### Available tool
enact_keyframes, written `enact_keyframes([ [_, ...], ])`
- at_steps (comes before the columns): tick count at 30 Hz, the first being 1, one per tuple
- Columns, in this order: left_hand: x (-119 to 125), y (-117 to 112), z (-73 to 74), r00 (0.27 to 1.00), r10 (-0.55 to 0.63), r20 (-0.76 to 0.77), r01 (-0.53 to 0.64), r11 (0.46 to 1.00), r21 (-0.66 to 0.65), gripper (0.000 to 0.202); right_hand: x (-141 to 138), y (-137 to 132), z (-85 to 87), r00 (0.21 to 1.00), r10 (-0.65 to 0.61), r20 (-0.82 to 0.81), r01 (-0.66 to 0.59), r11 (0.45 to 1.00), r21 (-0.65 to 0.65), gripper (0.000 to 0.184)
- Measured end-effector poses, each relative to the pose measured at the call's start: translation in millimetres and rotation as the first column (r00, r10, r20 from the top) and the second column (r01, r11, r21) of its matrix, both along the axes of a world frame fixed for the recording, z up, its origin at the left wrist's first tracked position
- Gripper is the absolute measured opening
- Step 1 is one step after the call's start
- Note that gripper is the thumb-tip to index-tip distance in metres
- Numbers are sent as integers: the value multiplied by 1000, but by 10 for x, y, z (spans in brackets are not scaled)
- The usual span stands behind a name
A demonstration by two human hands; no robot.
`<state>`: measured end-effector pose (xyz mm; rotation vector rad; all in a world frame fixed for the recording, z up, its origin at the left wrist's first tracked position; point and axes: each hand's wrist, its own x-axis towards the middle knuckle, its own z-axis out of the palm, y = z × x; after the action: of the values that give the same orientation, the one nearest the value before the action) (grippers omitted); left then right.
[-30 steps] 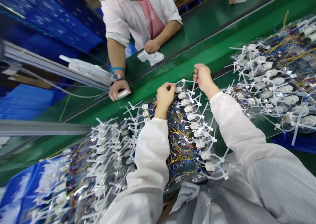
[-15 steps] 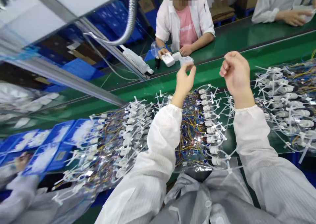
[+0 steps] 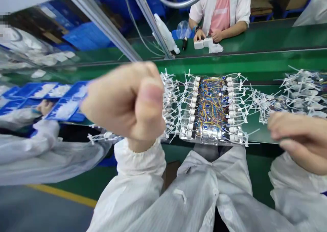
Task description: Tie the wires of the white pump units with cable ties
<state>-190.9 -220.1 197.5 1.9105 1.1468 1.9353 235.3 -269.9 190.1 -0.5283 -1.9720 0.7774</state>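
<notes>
Both hands up off the pile now! L hand (image 3: 122,102) swung right in at the cam, fingers (image 3: 150,99) shut tight in a fist, nothing showing in them. R hand (image 3: 298,140) out at the far right edge, fingers (image 3: 293,147) curled in, can't tell if they're pinching anything. Between the fingers of both hands, bagged bundle (image 3: 212,109) of white cable ties & colored wires, lying flat on green tabletop (image 3: 281,65). Way past the fingers, co-worker's hand (image 3: 217,36) next to white plug blocks (image 3: 198,44).
</notes>
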Motion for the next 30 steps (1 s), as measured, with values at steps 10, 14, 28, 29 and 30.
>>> enact_keyframes([
  [10, 21, -1858, -1828, 987, 130, -90, -158, 855, -494, 47, -1091, -1028, -2192, 994, 83, 67, 4, 595, -804, 19],
  [14, 0, -1961, -2127, 954, 293, -62, -258, 697, -669, 18, -1464, -986, -2365, 987, -21, -160, -146, 298, -943, 28],
  [28, -64, -1748, -2204, 959, 246, 139, -53, 640, -767, 50, -1704, -811, -2045, 889, -342, -304, -327, -12, -945, 59],
  [29, -62, -1675, -2202, 958, 228, 175, -2, 615, -789, 50, -1705, -832, -2063, 890, -333, -313, -334, -8, -942, 56],
  [30, -58, -1603, -2205, 955, 218, 202, 33, 600, -799, 49, -1708, -858, -2088, 894, -311, -322, -338, 0, -941, 53],
])
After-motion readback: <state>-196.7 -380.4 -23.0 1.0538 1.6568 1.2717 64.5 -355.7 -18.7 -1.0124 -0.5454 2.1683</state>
